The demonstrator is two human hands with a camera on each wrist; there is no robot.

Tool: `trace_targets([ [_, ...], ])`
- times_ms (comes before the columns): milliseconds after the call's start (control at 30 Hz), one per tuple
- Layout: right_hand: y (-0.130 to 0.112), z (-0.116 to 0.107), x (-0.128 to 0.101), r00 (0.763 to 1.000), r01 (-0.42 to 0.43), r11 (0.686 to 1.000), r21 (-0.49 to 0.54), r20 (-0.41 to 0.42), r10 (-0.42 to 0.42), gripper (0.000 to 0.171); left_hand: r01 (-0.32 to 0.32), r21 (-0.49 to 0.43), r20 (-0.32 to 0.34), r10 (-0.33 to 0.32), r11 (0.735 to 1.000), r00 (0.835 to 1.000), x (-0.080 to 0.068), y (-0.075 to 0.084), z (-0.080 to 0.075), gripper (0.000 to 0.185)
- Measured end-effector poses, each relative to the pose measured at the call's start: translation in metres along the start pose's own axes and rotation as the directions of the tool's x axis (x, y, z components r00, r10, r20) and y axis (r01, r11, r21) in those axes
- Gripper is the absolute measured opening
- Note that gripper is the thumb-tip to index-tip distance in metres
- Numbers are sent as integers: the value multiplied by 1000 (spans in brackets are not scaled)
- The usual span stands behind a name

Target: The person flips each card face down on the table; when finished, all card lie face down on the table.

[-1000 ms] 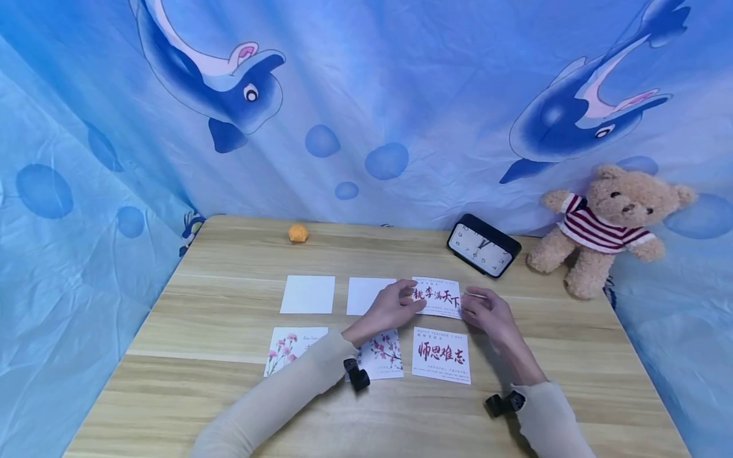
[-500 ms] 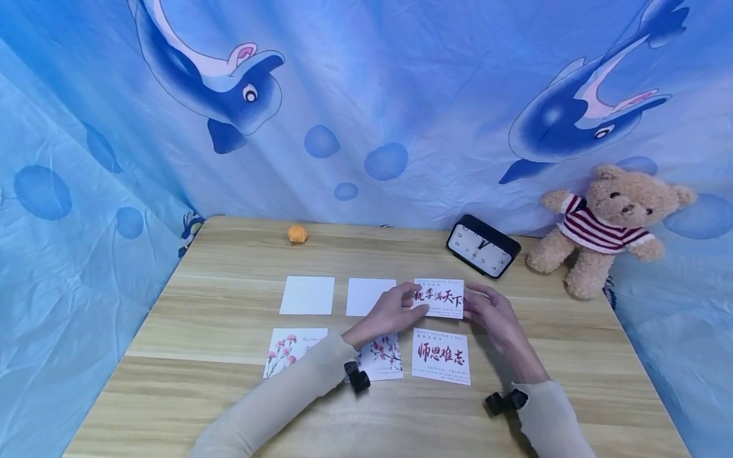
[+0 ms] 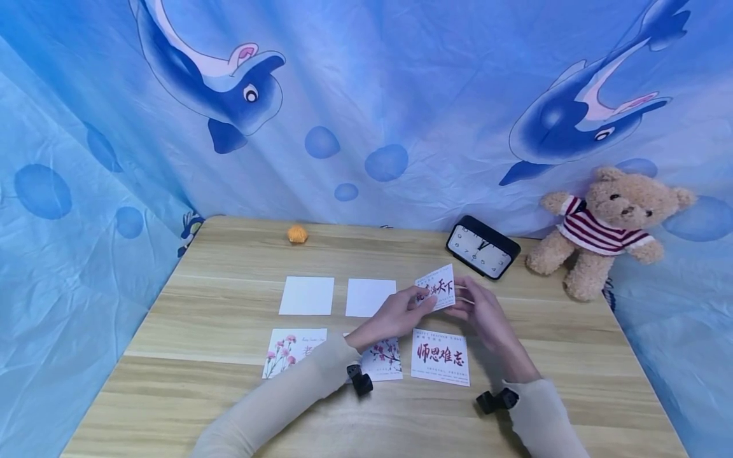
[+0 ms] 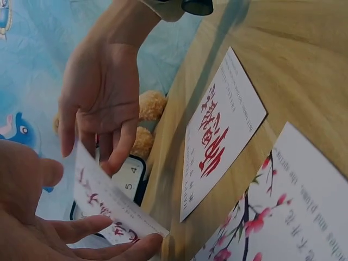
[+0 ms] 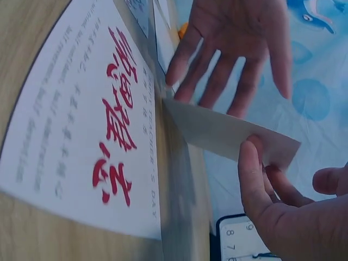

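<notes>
A white card with red Chinese lettering (image 3: 439, 286) stands tilted up off the table between both hands. My left hand (image 3: 401, 313) touches its lettered face with extended fingers, the thumb apart from the card in the left wrist view. My right hand (image 3: 481, 308) touches the blank back (image 5: 223, 133) with its fingertips, its thumb also away from the card. Below them lies another red-lettered card (image 3: 441, 356). A blossom-branch card (image 3: 382, 357) is partly covered by my left sleeve, which also overlaps a pink-flower card (image 3: 286, 350).
Two blank white cards (image 3: 307, 296) lie to the left of my left hand. Behind my right hand stands a black-framed clock (image 3: 483, 247). A teddy bear (image 3: 613, 222) sits at the right rear, and a small orange ball-like thing (image 3: 297, 234) at the left rear.
The red-lettered card has gone from nearly flat to steeply tilted, its right side raised and turned left. My right hand has moved left behind it; my left hand has shifted slightly right.
</notes>
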State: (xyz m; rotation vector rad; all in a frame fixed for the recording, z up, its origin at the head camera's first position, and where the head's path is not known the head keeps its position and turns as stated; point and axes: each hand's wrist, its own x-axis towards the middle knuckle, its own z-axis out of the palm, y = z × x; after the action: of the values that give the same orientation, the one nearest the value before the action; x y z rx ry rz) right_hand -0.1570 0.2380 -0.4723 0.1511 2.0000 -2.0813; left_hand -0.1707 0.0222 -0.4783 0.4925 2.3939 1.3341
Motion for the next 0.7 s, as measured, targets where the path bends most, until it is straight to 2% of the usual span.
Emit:
trace_targets([
  [100, 1, 5, 0, 1000, -2, 1000, -13, 22, 2, 62, -8, -48, 0, 8, 999, 1000, -1, 0, 2, 59],
  [333, 4, 19, 2, 999, -24, 990, -137, -35, 20, 50, -38, -166, -59, 28, 985, 998, 0, 3, 3, 57],
  [500, 8, 27, 2, 996, 18, 963, -268, -78, -40, 43, -71, -307, -108, 40, 949, 993, 1, 3, 2, 50],
  [700, 10, 34, 0, 989, 66, 934, -351, -98, -107, 40, -120, -365, -148, 69, 923, 987, 2, 0, 0, 45],
])
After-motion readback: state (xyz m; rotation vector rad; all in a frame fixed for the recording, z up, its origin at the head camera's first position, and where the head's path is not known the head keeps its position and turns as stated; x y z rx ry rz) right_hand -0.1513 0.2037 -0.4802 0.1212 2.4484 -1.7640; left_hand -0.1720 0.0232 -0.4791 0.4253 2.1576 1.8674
